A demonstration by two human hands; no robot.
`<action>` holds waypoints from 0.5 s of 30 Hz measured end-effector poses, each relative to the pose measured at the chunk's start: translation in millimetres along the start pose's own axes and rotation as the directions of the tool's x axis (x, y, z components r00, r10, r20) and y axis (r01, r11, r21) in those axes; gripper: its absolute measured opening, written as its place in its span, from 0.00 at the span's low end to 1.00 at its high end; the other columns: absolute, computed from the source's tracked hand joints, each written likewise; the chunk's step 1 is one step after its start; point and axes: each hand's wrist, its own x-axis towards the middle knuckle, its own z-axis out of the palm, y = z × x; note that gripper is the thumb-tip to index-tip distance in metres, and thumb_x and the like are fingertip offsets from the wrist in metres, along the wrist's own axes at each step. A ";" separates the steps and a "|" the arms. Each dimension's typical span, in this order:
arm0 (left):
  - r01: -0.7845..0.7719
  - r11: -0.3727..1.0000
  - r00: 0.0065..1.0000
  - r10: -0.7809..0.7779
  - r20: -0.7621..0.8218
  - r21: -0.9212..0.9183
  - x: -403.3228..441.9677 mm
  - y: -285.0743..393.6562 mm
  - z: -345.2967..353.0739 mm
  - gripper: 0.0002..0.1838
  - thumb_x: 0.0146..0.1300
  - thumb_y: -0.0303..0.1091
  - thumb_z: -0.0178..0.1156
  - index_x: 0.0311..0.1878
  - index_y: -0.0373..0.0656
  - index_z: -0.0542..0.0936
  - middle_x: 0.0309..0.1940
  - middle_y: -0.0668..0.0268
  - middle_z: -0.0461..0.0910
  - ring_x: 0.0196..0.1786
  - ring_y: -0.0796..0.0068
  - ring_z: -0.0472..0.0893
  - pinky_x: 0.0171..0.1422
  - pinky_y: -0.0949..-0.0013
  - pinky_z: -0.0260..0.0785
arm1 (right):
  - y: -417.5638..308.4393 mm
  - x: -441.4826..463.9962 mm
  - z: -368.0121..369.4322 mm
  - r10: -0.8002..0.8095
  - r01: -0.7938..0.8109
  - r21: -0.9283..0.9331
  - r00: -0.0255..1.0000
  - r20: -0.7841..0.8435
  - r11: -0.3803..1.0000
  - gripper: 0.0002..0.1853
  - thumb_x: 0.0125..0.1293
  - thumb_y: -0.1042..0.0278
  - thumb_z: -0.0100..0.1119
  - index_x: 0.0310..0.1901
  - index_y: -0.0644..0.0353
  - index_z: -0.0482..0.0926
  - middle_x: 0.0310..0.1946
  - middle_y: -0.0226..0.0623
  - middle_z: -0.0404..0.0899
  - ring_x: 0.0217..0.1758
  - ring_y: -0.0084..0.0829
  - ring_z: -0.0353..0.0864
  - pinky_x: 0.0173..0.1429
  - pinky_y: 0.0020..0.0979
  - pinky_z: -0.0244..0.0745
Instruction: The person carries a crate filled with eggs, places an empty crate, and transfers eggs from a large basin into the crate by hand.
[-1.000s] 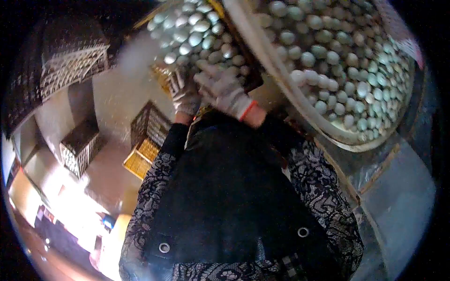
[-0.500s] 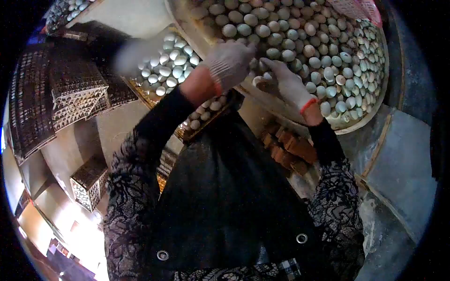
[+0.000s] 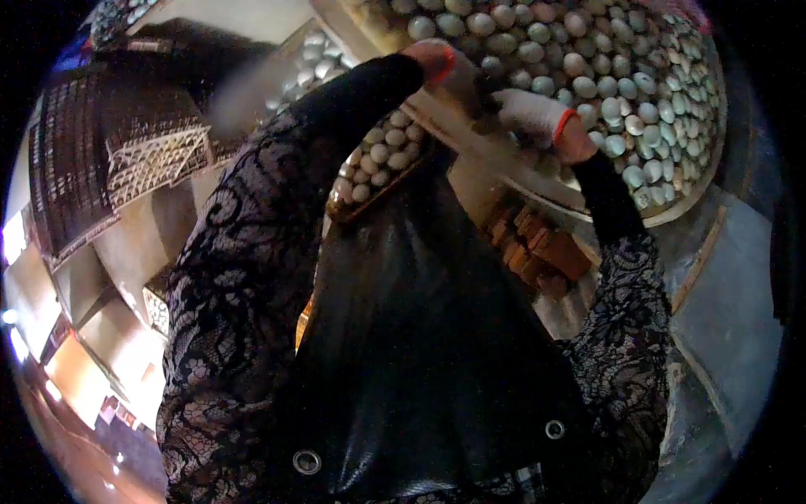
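Slatted rack [image 3: 71, 168]: left of the tub [image 3: 457, 139] and well apart from it; dark bars, one pale lattice panel on the side facing the tub. Contents too dark for me to read.
Egg crate [image 3: 357, 212]: just beside the tub, on its left. Holds pale eggs [image 3: 382, 155], packed close. The left sleeve [image 3: 353, 88] crosses above it; more eggs show past the sleeve, and I cannot tell whether they share this crate.
Left hand [image 3: 462, 77]: gloved, orange cuff, over the tub's left rim. Fingers blurred and shadowed; I cannot tell whether they are wide, narrow or loaded.
Right hand [image 3: 529, 111]: gloved, inside the tub's near edge, close to the left hand. Fingers blurred here too; grip unreadable to me.
Step in hand: by my judgement, both hands are working on eggs at the tub's near left side. The next move calls for a light, even hold and clearance over the rim, as shells would likely crack.
Bricks [image 3: 541, 248]: reddish, stacked outside the tub, below its near rim.
Loose eggs [image 3: 609, 88]: in the tub, pale green to buff, spread thickly up to its right wall.
Pink mesh [image 3: 693, 13]: at the tub's far right edge, mostly cut off.
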 end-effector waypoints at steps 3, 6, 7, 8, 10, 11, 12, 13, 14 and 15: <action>0.029 0.994 1.000 -0.030 -0.006 -0.108 -14.0 25.0 -43.8 0.09 0.53 0.38 0.54 0.31 0.47 0.80 0.27 0.64 0.79 0.31 0.64 0.79 0.35 0.62 0.71 | 2.5 12.6 -2.9 0.004 0.002 -0.057 0.994 0.110 0.998 0.23 0.51 0.60 0.56 0.51 0.55 0.76 0.46 0.41 0.79 0.45 0.37 0.77 0.50 0.34 0.71; 0.024 0.989 0.999 -0.027 -0.018 -0.144 -17.3 33.7 -60.6 0.09 0.53 0.37 0.52 0.28 0.46 0.80 0.25 0.63 0.79 0.29 0.64 0.79 0.33 0.62 0.70 | -15.5 -7.5 -11.1 0.094 -0.097 0.005 0.979 0.182 0.995 0.29 0.49 0.60 0.63 0.54 0.63 0.70 0.41 0.39 0.78 0.40 0.30 0.75 0.44 0.32 0.71; 0.017 0.988 1.000 -0.021 -0.020 -0.155 -18.2 36.3 -63.7 0.09 0.53 0.37 0.51 0.27 0.46 0.80 0.24 0.63 0.78 0.29 0.64 0.79 0.33 0.62 0.70 | -0.9 -6.7 -5.6 -0.021 0.018 0.027 0.989 0.147 0.999 0.29 0.49 0.58 0.62 0.54 0.59 0.72 0.43 0.39 0.78 0.42 0.33 0.76 0.48 0.32 0.70; 0.012 0.986 1.000 -0.017 -0.025 -0.167 -19.5 38.6 -67.2 0.10 0.53 0.37 0.51 0.26 0.45 0.79 0.23 0.62 0.78 0.28 0.63 0.78 0.33 0.62 0.70 | 12.7 -4.9 -1.0 -0.137 0.132 0.044 0.985 0.109 0.990 0.29 0.48 0.56 0.61 0.54 0.56 0.74 0.46 0.40 0.79 0.44 0.36 0.77 0.51 0.33 0.70; -0.002 0.984 1.000 -0.003 -0.028 -0.177 -20.7 43.3 -72.4 0.11 0.53 0.37 0.50 0.24 0.45 0.79 0.22 0.62 0.78 0.27 0.63 0.78 0.32 0.62 0.69 | 0.3 -9.5 -6.5 -0.037 0.039 -0.013 0.989 0.142 0.999 0.29 0.50 0.59 0.61 0.55 0.60 0.71 0.46 0.42 0.78 0.44 0.34 0.77 0.49 0.31 0.70; -0.010 0.984 0.999 0.004 -0.036 -0.177 -21.1 45.9 -75.8 0.11 0.53 0.37 0.49 0.24 0.45 0.79 0.21 0.61 0.78 0.27 0.63 0.78 0.32 0.62 0.69 | -7.6 -13.2 -11.2 0.066 -0.053 -0.079 0.983 0.169 0.995 0.30 0.51 0.61 0.60 0.56 0.64 0.68 0.46 0.44 0.77 0.45 0.32 0.76 0.48 0.29 0.71; -0.025 0.988 0.999 0.018 -0.046 -0.153 -21.9 47.5 -74.2 0.12 0.53 0.37 0.49 0.23 0.45 0.79 0.21 0.61 0.77 0.26 0.63 0.78 0.31 0.63 0.69 | -14.4 -18.6 -13.7 0.067 -0.055 -0.077 0.984 0.166 0.995 0.30 0.51 0.61 0.60 0.56 0.64 0.68 0.46 0.44 0.77 0.45 0.32 0.76 0.48 0.29 0.71; -0.039 0.990 0.998 0.032 -0.058 -0.135 -23.6 49.1 -72.0 0.12 0.53 0.37 0.48 0.22 0.44 0.78 0.20 0.61 0.77 0.26 0.63 0.78 0.31 0.63 0.69 | -21.3 -24.2 -15.2 0.006 0.005 -0.075 0.988 0.157 0.997 0.30 0.52 0.62 0.60 0.57 0.64 0.67 0.46 0.45 0.76 0.45 0.32 0.76 0.48 0.28 0.71; -0.082 0.996 0.994 0.079 -0.081 -0.038 -22.3 51.5 -69.8 0.12 0.52 0.37 0.48 0.21 0.44 0.78 0.19 0.60 0.77 0.25 0.63 0.77 0.30 0.63 0.69 | -17.0 -24.4 -13.6 -0.023 0.034 -0.072 0.988 0.151 0.997 0.30 0.52 0.63 0.59 0.58 0.63 0.67 0.47 0.45 0.76 0.45 0.32 0.76 0.48 0.28 0.71; -0.121 0.991 0.987 0.126 -0.103 0.062 -20.2 52.3 -65.7 0.12 0.52 0.38 0.49 0.21 0.44 0.78 0.18 0.60 0.77 0.24 0.63 0.77 0.30 0.63 0.68 | -12.7 -24.6 -12.1 -0.053 0.063 -0.069 0.988 0.145 0.996 0.30 0.52 0.63 0.59 0.58 0.63 0.66 0.47 0.45 0.76 0.46 0.32 0.76 0.48 0.27 0.71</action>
